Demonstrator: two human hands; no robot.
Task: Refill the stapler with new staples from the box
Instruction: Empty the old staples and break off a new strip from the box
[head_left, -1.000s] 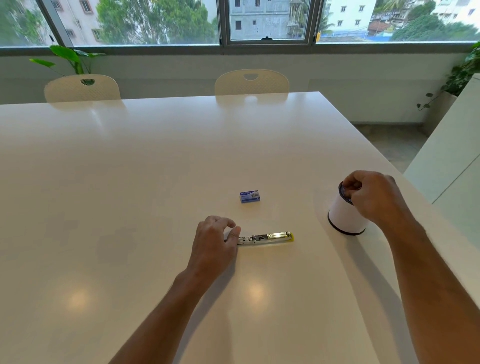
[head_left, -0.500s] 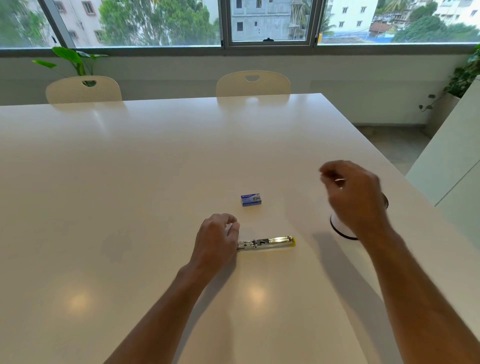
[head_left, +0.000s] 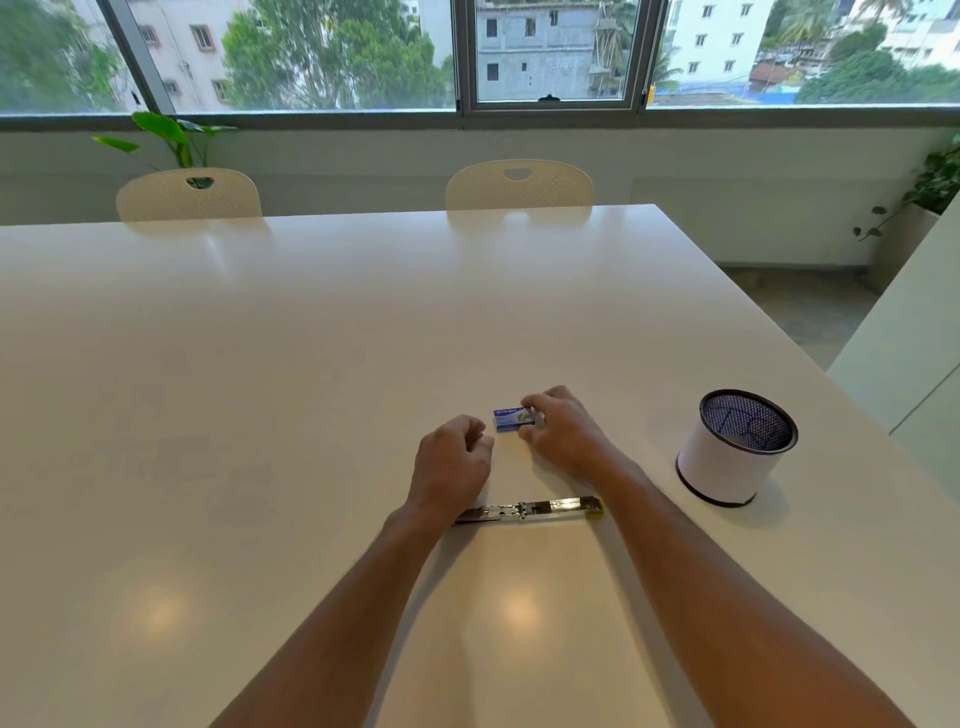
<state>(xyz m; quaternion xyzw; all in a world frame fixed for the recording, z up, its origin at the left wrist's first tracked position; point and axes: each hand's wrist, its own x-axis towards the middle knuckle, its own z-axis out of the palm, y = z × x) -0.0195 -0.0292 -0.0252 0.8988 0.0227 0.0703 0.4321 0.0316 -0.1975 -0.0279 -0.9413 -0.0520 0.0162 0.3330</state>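
Note:
A small blue staple box (head_left: 508, 418) lies on the white table (head_left: 260, 389). My right hand (head_left: 563, 431) has its fingertips closed on the box's right end. Just left of the box hovers my left hand (head_left: 451, 465), fingers curled, holding nothing and not touching the box. The stapler (head_left: 535, 509) lies opened out flat, a thin metal strip with a yellow tip at its right end, on the table below both hands. My left wrist covers its left end.
A white cylindrical pen holder (head_left: 735, 449) with a black mesh inside stands to the right, near the table's right edge. Two pale chairs (head_left: 519, 184) are tucked in at the far side. Plants stand at the far left and far right.
My right hand left the pen holder and swung left onto the staple box. My left hand let go of the stapler's left end and moved up toward the box.

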